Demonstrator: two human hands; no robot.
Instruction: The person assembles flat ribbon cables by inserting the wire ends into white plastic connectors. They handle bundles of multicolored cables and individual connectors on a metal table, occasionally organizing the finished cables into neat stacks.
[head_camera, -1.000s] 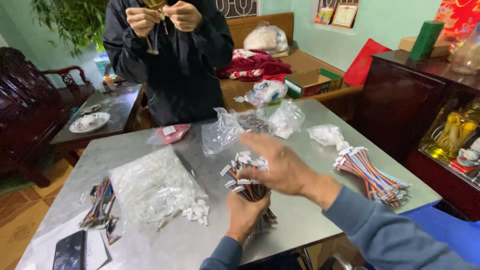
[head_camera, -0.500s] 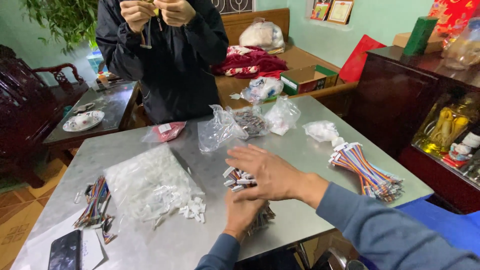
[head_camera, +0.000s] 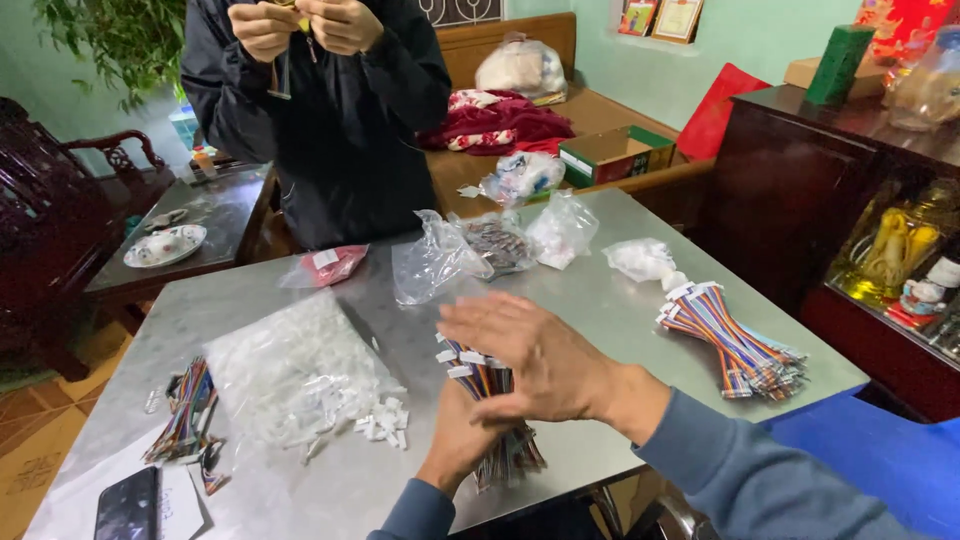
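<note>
A grey metal table (head_camera: 610, 300) carries wire bundles (head_camera: 735, 340), plastic bags (head_camera: 290, 375), a phone (head_camera: 128, 505).

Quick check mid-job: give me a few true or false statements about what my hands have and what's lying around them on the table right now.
1. The left hand grips a bundle of coloured wires with white connectors. True.
2. The right hand rests flat on the metal table. False: it is open, fingers spread, over the bundle's connector end.
3. A second wire bundle lies on the table to the right. True.
4. The clear bag of white connectors sits to the right of the hands. False: it lies to their left.
5. A phone lies at the table's near-left corner. True.
</note>
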